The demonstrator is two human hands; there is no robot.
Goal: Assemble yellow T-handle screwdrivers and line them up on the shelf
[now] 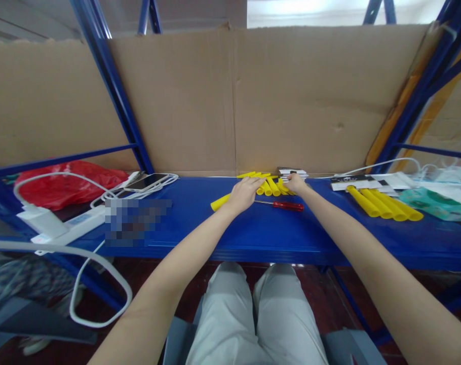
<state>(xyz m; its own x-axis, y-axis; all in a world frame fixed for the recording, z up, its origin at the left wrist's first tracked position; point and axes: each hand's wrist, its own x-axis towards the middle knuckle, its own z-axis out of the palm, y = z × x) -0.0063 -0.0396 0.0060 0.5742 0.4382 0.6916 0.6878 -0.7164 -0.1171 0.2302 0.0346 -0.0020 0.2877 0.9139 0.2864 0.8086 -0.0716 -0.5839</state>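
My left hand (pixel 244 194) reaches out over the blue shelf, its fingers stretched toward a row of yellow tubes (pixel 268 189). One more yellow tube (pixel 220 203) pokes out to the left beside that hand, partly hidden by it. My right hand (pixel 296 183) has its fingers curled together at the right end of the row, just in front of a small stack of black and white cards (pixel 290 172). What its fingertips grip is hidden. Between the two hands, nearer to me, lies a screwdriver (pixel 287 206) with a red handle.
Several yellow tubes (pixel 386 204) lie at the right, beside a black and white card (pixel 354 182) and a green packet (pixel 435 204). Leftward are a white power strip (pixel 73 226), a phone (pixel 149 182), cables and a red plastic bag (pixel 69 183). Cardboard (pixel 291 101) walls the back.
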